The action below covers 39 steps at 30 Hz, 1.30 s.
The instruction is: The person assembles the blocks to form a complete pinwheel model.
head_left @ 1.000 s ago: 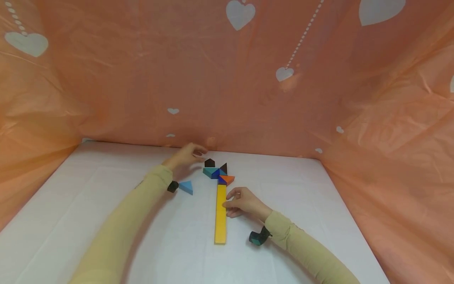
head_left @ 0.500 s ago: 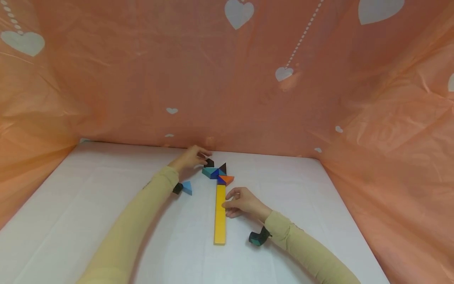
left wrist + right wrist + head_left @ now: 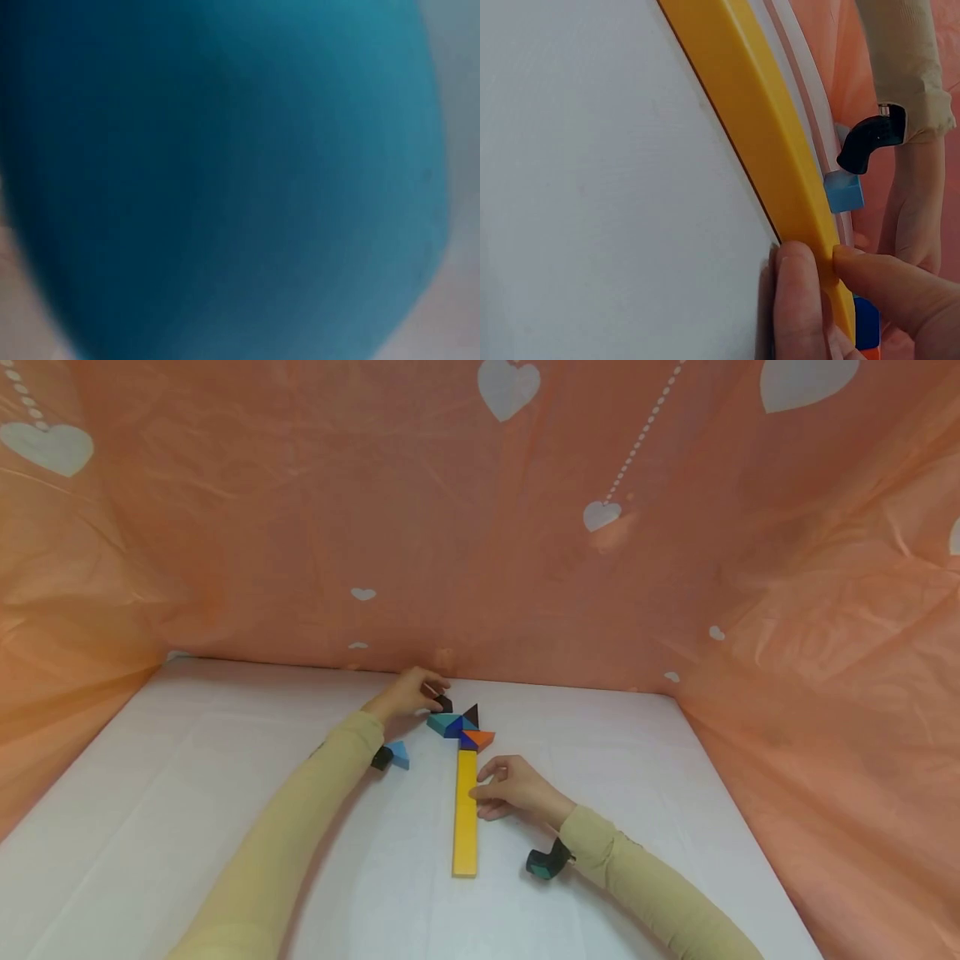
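My left hand (image 3: 408, 693) is at the back of the layout, with thumb and fingers on a black pentagonal block (image 3: 446, 702), partly hidden by the fingertips. My right hand (image 3: 517, 789) is beside the long yellow bar (image 3: 465, 827); in the right wrist view its thumb and a finger hold the bar's edge. At the bar's far end sit dark blue triangular blocks (image 3: 467, 742), an orange one (image 3: 483, 739), a teal one (image 3: 441, 722) and a black triangle (image 3: 472, 714). A blurred blue-teal surface (image 3: 262, 180) fills most of the left wrist view.
A light blue triangular block (image 3: 401, 754) lies apart to the left, partly behind the black wrist camera (image 3: 382, 758) on my left arm. Another wrist camera (image 3: 549, 860) hangs under my right wrist. An orange curtain (image 3: 480, 568) with white hearts encloses the white table (image 3: 247, 760).
My left hand has moved right and come onto the black pentagonal block. Its wrist camera now covers more of the light blue triangle. The right hand and yellow bar stay put.
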Available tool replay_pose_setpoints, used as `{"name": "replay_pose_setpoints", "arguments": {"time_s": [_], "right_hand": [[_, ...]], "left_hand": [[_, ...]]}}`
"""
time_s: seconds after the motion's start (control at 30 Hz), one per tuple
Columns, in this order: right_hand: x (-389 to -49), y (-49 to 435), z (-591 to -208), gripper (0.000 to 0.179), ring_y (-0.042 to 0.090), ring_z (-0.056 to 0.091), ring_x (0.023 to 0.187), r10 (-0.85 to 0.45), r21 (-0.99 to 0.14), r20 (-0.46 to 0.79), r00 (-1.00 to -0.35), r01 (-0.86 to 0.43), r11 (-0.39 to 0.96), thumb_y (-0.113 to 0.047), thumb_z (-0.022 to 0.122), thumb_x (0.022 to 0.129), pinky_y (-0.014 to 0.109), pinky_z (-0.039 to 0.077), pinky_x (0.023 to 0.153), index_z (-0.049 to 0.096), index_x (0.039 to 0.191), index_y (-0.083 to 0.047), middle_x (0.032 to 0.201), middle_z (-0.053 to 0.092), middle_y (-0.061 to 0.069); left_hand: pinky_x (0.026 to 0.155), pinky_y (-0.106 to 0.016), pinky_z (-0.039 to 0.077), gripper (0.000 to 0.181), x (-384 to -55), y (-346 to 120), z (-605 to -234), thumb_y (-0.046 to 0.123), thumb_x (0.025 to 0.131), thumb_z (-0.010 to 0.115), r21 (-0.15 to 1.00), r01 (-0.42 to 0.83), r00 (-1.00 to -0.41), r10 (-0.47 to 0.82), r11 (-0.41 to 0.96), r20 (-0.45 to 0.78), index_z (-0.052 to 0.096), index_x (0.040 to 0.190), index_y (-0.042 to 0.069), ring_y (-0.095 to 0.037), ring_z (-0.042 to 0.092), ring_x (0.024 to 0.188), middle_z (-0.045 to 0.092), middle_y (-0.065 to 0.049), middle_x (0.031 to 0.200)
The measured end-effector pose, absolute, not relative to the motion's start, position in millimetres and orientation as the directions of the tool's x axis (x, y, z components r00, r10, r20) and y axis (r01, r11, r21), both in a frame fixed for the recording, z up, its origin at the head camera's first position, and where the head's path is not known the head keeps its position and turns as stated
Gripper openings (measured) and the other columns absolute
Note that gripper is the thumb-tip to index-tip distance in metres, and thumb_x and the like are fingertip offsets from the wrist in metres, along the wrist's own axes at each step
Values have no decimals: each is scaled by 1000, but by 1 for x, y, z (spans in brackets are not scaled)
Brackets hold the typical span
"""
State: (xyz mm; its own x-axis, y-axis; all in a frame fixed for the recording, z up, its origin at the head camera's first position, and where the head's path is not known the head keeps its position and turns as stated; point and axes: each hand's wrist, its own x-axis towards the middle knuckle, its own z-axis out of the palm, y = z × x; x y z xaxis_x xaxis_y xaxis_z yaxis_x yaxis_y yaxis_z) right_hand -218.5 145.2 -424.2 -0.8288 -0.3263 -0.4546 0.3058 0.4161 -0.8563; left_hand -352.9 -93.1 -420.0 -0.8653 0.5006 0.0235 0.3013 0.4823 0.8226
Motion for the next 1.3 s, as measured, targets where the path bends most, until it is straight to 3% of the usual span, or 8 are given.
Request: {"name": "replay_pose_setpoints", "arguments": {"time_s": [0.27,0.53,0.77,1.07,1.3], "right_hand": [[-218,145,-426,37,25,69,67,-333,-857,-449,-829,295,422,-18,76,82,30,57,65,57,108,0,81,68,15],[-217,144,-426,36,25,69,66,-333,-857,-449,-829,294,424,-18,76,83,30,57,65,57,108,0,80,68,15],[-218,146,-427,36,25,69,66,-332,-858,-445,-832,290,424,-18,76,82,30,57,65,57,108,0,80,68,15],[-218,147,-426,36,25,69,66,-330,-858,-441,-835,283,429,-18,76,83,30,57,65,57,108,0,79,67,15],[-219,146,-427,37,25,69,66,-327,-856,-440,-836,281,434,-19,76,82,29,57,65,57,108,0,80,67,14]], "left_hand": [[91,-40,51,38,-349,-86,-417,-6,84,68,787,291,-883,470,544,1,59,120,-9,-34,59,103,61,-23,114],[93,-40,49,35,-351,-90,-422,1,85,71,766,243,-910,414,595,-32,62,118,-7,-34,58,102,62,-20,111],[88,-41,51,37,-352,-101,-421,-2,81,72,738,291,-900,435,609,-3,62,116,-11,-35,59,98,63,-23,108],[87,-38,51,42,-349,-111,-419,-3,77,71,728,227,-915,398,647,-69,62,118,-8,-32,55,96,61,-19,109],[87,-40,51,39,-346,-112,-419,2,76,78,715,242,-923,384,655,-39,66,113,-7,-31,56,92,63,-18,103]]}}
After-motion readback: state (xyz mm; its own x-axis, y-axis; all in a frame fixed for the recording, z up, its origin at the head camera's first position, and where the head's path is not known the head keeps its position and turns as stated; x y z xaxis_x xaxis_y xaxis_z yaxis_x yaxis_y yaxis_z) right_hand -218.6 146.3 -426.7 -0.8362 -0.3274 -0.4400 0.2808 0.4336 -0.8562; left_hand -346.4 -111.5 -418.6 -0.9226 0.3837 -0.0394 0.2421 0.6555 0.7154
